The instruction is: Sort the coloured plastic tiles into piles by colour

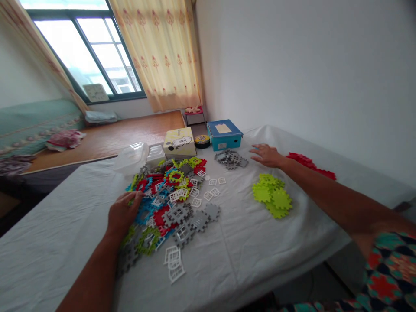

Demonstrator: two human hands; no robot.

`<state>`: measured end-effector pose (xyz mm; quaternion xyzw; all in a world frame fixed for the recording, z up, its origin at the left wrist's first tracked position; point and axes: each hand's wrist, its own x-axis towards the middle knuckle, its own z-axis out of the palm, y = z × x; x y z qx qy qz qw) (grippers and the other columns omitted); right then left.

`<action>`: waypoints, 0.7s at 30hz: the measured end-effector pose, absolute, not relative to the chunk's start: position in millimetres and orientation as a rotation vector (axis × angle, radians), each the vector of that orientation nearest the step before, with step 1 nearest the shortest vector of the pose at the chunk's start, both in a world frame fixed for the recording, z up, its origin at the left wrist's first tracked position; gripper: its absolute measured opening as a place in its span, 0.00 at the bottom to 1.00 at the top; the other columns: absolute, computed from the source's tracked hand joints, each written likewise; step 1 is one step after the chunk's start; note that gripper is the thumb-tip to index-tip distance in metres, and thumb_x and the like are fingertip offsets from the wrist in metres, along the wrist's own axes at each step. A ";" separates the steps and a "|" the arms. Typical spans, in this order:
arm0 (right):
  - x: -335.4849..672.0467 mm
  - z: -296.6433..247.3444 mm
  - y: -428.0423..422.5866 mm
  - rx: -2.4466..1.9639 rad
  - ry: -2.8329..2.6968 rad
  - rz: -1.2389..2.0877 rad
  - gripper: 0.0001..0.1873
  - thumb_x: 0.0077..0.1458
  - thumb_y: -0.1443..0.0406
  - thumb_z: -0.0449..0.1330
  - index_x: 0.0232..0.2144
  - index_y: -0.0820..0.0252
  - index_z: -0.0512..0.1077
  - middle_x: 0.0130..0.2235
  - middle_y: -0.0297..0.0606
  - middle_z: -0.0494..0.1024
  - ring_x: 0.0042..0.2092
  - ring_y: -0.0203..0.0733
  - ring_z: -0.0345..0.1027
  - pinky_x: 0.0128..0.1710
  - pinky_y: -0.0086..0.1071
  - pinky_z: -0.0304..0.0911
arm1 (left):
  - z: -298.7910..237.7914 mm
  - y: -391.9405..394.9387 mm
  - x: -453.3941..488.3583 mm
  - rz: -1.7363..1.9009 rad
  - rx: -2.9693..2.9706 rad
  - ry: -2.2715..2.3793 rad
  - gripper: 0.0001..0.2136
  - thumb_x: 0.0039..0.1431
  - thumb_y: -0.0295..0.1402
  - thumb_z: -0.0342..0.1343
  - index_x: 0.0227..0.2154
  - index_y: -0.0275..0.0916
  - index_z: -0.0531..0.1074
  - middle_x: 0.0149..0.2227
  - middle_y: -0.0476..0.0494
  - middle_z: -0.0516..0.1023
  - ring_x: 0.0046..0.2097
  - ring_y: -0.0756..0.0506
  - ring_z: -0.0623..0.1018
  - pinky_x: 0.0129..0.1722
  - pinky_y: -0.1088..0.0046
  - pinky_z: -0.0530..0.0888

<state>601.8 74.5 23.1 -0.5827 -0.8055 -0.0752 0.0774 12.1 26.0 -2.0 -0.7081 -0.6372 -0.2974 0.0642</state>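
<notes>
Pile of toothed plastic pieces (160, 216), red, blue, green, grey and white, lies on the white cloth (234, 251), from the centre toward the lower left of the frame. At its left edge is my left hand (125, 211), with fingers bent down onto the pieces; whether they grasp one, I cannot tell. My right hand (268, 155) is right of the centre, fingers stretched apart, near the grey heap (231, 159). Something bluish shows at these fingers, but too blurred, so I cannot say if I hold it. Below this hand in the frame lie overlapping green pieces (272, 196), and red pieces (312, 166) lie beyond my right forearm. White window-shaped pieces (174, 264) overlap at the lower centre. Behind the pile stand a yellow box (180, 143), a round tin (202, 141) and a blue box (225, 141).
</notes>
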 end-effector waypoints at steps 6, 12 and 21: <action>557.1 7.2 -44.3 -1.489 -2.678 0.010 0.29 0.56 0.45 0.52 0.58 0.42 0.65 0.62 0.36 0.65 0.63 0.56 0.53 0.56 0.55 0.52 | 0.1 25.3 19.3 -0.927 -2.169 -1.880 0.20 0.61 0.46 0.44 0.33 0.40 0.78 0.40 0.43 0.80 0.44 0.41 0.78 0.45 0.67 0.72; 578.9 0.9 -65.3 -1.697 -2.531 -0.169 0.25 0.57 0.51 0.52 0.55 0.47 0.68 0.60 0.41 0.67 0.62 0.57 0.53 0.54 0.57 0.53 | 0.4 23.5 25.3 -0.966 -2.178 -1.864 0.19 0.61 0.45 0.45 0.32 0.40 0.78 0.39 0.43 0.80 0.44 0.43 0.77 0.45 0.69 0.71; 450.0 31.0 -10.2 -1.458 -2.558 -0.008 0.26 0.59 0.52 0.54 0.55 0.57 0.68 0.57 0.47 0.70 0.57 0.50 0.63 0.55 0.42 0.60 | 4.8 19.4 32.7 -0.979 -2.211 -1.761 0.18 0.62 0.44 0.44 0.31 0.40 0.77 0.38 0.42 0.80 0.43 0.44 0.76 0.46 0.71 0.70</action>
